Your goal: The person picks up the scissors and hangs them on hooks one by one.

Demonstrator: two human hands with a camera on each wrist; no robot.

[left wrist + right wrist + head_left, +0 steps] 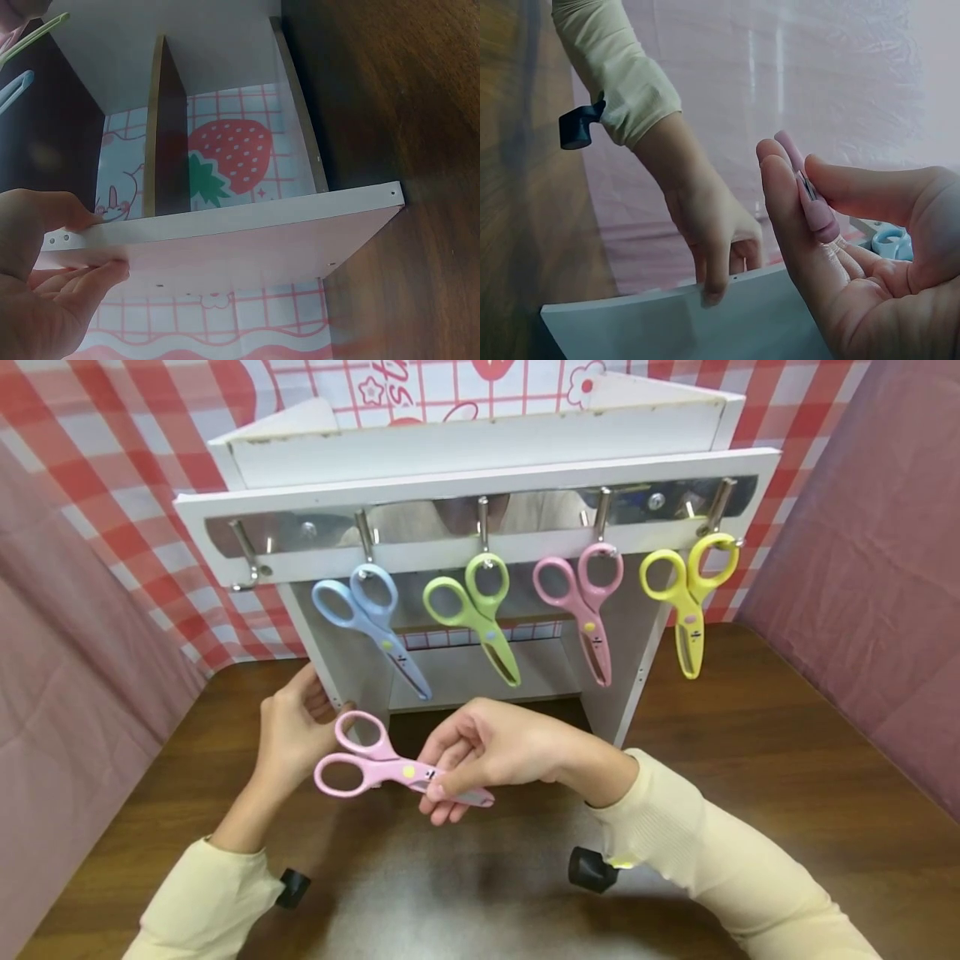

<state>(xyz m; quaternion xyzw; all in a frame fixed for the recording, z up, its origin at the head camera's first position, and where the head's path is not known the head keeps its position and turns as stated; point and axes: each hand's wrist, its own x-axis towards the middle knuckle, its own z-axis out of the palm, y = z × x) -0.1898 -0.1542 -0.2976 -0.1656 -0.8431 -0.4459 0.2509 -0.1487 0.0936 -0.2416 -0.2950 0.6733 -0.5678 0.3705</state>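
My right hand (510,743) pinches pink scissors (381,770) by the blade end between thumb and fingers, with the handle loops pointing left. In the right wrist view the scissors (814,199) appear nearly end-on. My left hand (292,727) grips the left side panel (225,232) of a white shelf, thumb on one face and fingers on the other. Above the hands, blue scissors (367,610), green scissors (480,610), another pink pair of scissors (583,597) and yellow scissors (688,589) hang by their loops from metal hooks.
A white board (480,477) with a mirror-like strip carries the hooks; the leftmost hook (243,556) is left of the blue scissors. The shelf stands on a brown wooden table (765,727). Red-checked cloth (112,452) is behind, pink cloth (900,568) at the sides.
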